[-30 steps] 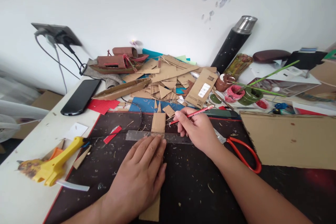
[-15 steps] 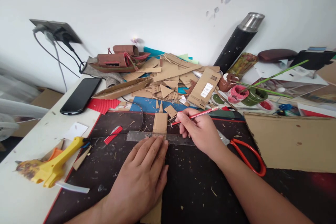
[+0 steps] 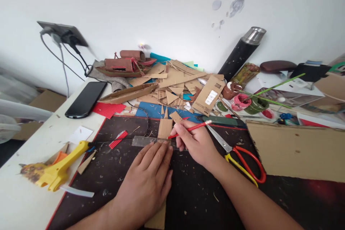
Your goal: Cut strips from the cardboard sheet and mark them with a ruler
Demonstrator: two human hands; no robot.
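Note:
My left hand (image 3: 147, 178) lies flat, fingers stretched out, pressing a clear ruler (image 3: 139, 141) down across a narrow cardboard strip (image 3: 164, 128). The strip runs under the hand and shows again below it, near the bottom edge. Between the fingers of my right hand (image 3: 198, 147) is a red pencil (image 3: 194, 127), its tip down at the ruler's upper edge by the strip's right side. Part of the ruler is covered by both hands. Beside my right forearm lie scissors (image 3: 229, 148) with one red and one yellow handle loop.
A yellow glue gun (image 3: 58, 167) and a phone (image 3: 85, 100) lie on the left. Cardboard scraps (image 3: 175, 75), model boats (image 3: 118, 65) and a black flask (image 3: 238, 57) stand at the back. Open paint pots (image 3: 241, 102) and a large cardboard sheet (image 3: 296, 151) are on the right.
My right hand has moved left and down, bringing the pencil tip to the strip at the ruler's edge. More of the scissors shows. The left hand keeps its place on the ruler.

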